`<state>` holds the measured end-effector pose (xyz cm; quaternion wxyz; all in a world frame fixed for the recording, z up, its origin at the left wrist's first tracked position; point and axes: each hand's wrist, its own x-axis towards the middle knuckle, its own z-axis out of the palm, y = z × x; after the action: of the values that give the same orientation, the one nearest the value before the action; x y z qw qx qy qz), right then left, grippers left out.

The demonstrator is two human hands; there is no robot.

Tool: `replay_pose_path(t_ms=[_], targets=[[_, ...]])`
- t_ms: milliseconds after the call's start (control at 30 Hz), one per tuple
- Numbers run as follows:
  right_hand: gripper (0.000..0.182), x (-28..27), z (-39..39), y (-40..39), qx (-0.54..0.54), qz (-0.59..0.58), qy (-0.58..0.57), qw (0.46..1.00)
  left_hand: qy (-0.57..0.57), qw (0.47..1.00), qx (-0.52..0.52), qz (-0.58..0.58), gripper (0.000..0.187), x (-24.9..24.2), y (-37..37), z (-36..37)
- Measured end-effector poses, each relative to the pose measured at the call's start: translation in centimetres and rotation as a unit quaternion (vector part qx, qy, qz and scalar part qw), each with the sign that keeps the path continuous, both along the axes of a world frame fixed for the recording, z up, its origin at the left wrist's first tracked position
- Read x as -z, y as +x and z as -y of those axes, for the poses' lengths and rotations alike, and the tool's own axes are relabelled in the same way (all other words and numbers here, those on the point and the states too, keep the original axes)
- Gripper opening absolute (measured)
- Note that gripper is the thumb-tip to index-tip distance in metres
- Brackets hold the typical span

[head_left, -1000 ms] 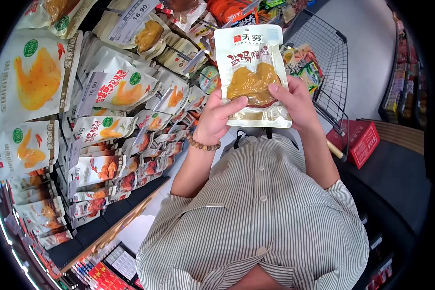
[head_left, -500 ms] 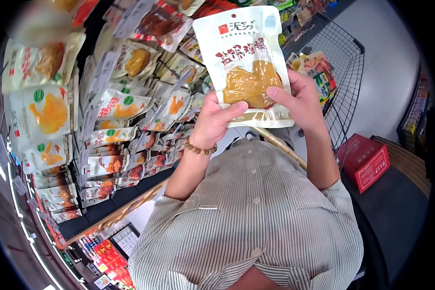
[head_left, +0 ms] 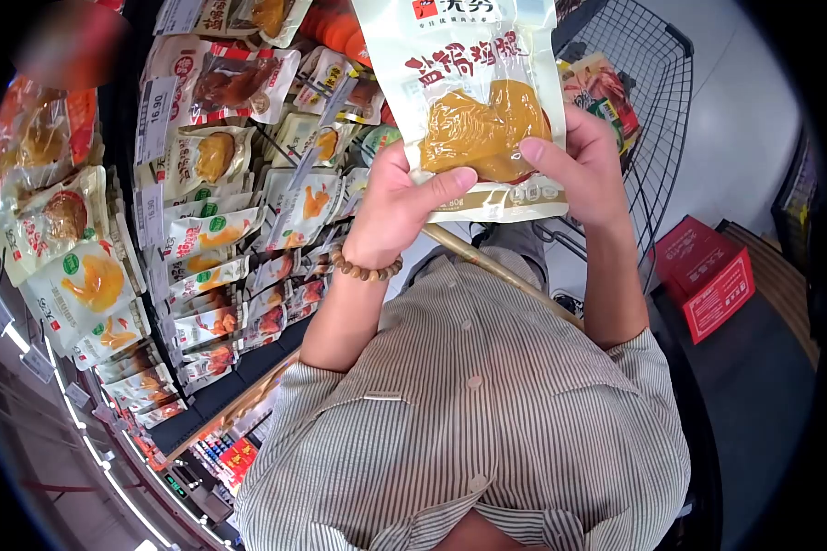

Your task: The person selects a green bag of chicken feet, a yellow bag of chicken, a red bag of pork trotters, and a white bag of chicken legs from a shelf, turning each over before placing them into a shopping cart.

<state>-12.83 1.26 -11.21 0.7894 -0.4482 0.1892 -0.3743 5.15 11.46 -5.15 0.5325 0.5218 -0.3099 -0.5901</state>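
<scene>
A white food package (head_left: 478, 129) with a clear window showing a golden-brown piece of meat is held upright in front of my chest. My left hand (head_left: 400, 204) grips its lower left corner, thumb on the front; a beaded bracelet circles that wrist. At the lower right side, my right hand (head_left: 586, 174) pinches the package with the thumb pressed on the window. The fingers of both hands are mostly hidden behind it, and the package's top edge is cut off by the view.
Hanging food packages (head_left: 216, 230) with price tags (head_left: 152, 115) fill the rack at left. A wire shopping cart (head_left: 657, 101) with colourful packages (head_left: 606, 96) inside stands at upper right. A red box (head_left: 708, 275) lies at right.
The package and both hands look larger and a little higher in the view. The rack at left and the red box at right have shifted as the view moved.
</scene>
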Motion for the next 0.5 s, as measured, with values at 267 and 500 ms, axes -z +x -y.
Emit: replay_pose_path(t_ms=[267,500], targets=[[0.031,1.1,1.2,-0.1,-0.007,0.008,0.033,0.999,0.032,0.999,-0.015,0.003,0.033,0.9,-0.3,1.4],[0.029,2.2,2.3,0.2,-0.009,-0.026,0.039,0.999,0.07,0.997,0.001,0.032,0.028,2.3,0.4,2.4]])
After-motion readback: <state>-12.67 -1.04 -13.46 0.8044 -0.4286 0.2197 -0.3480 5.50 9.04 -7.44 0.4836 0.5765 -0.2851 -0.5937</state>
